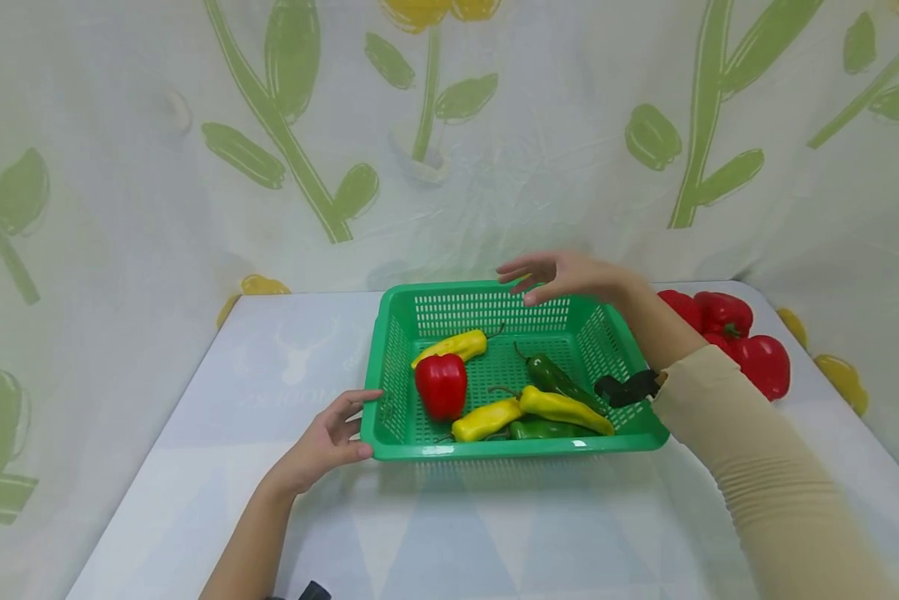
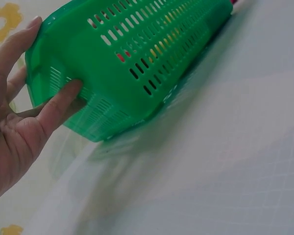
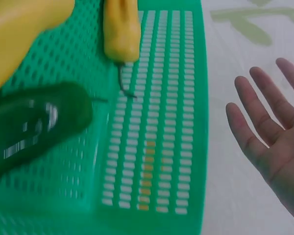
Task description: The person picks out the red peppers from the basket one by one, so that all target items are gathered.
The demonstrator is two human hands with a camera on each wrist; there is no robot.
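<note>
A green plastic basket stands on the table. In it lie a red bell pepper, several yellow peppers and dark green peppers. My left hand touches the basket's left end with fingers spread; in the left wrist view one fingertip meets the rim and another lies against the outer wall. Above the back rim hovers my right hand, empty, its fingers loosely extended. The right wrist view shows those fingers apart from the rim, beside a dark green pepper and a yellow pepper.
Several red bell peppers sit on the table right of the basket, partly behind my right forearm. A pale table with a faint pattern lies underneath. A flower-print curtain hangs behind and at the sides.
</note>
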